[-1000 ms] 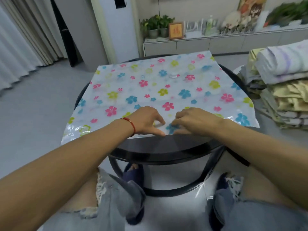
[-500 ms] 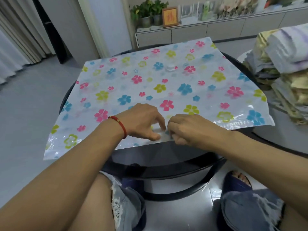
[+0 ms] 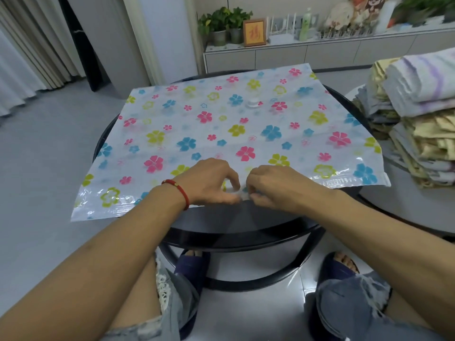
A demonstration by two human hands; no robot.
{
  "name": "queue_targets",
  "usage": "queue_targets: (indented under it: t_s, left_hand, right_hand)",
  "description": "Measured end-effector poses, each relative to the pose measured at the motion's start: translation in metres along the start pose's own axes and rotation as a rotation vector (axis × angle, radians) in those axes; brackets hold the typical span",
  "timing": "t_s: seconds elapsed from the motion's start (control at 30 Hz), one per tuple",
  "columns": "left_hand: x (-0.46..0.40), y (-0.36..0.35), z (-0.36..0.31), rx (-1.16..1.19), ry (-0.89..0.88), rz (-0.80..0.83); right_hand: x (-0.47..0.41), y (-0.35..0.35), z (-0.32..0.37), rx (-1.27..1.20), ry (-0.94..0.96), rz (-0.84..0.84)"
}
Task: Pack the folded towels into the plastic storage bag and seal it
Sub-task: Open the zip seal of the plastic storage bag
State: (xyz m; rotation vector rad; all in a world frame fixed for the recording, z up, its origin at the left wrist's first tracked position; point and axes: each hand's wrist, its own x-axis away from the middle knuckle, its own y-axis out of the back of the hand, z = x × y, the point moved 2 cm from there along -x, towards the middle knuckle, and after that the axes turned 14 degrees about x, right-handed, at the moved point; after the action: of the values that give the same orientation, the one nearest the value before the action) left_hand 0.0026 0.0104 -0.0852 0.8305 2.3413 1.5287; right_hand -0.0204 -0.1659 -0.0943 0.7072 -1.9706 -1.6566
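Observation:
A flat plastic storage bag (image 3: 221,129) printed with pink, blue and yellow flowers lies spread over a round black table (image 3: 246,225). A small round valve (image 3: 252,103) sits near its middle. At the bag's near edge, where the zip strip runs, my left hand (image 3: 211,180) and my right hand (image 3: 273,187) meet, each pinching the edge with curled fingers. A stack of folded towels (image 3: 418,114), striped white and purple on top and yellow below, stands on a second table at the right.
The grey round table (image 3: 406,212) under the towels touches the black one's right side. A white cabinet (image 3: 162,38), curtains (image 3: 27,50) and a low sideboard (image 3: 320,49) with plants stand behind. My knees and slippers are under the table's near edge.
Both hands have drawn closer together at the bag's near edge, fingers curling from resting flat into a pinch. The camera view shifted slightly; the bag stays flat.

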Motion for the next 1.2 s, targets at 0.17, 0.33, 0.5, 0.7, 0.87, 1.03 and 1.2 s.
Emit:
queue_targets:
  t_s: [0.17,0.33,0.5,0.7,0.87,1.03,1.2]
  left_hand:
    - [0.001,0.001,0.001,0.190,0.049,-0.033]
    - [-0.002,0.002,-0.004,0.202,0.013,-0.076]
    - [-0.009,0.005,-0.005,0.123,-0.035,-0.161]
    - [-0.009,0.009,-0.008,0.432,-0.058,-0.287]
    - [-0.007,0.011,-0.004,0.659,0.017,-0.267]
    - [-0.006,0.014,0.002,0.818,0.076,-0.222]
    - [-0.005,0.015,0.004,0.918,0.124,-0.171]
  right_hand:
    - [0.000,0.011,-0.014,-0.159,-0.117,-0.009]
    - [0.004,0.009,-0.016,-0.156,-0.148,-0.025]
    - [0.027,0.005,-0.008,-0.716,-0.599,-0.324]
    - [0.015,-0.017,0.015,-1.486,-0.898,-0.184]
    - [0.009,-0.018,0.014,-1.509,-0.858,-0.269]
    - [0.010,-0.018,0.015,-1.440,-0.811,-0.292]
    - [0.013,-0.019,0.013,-1.426,-0.781,-0.298]
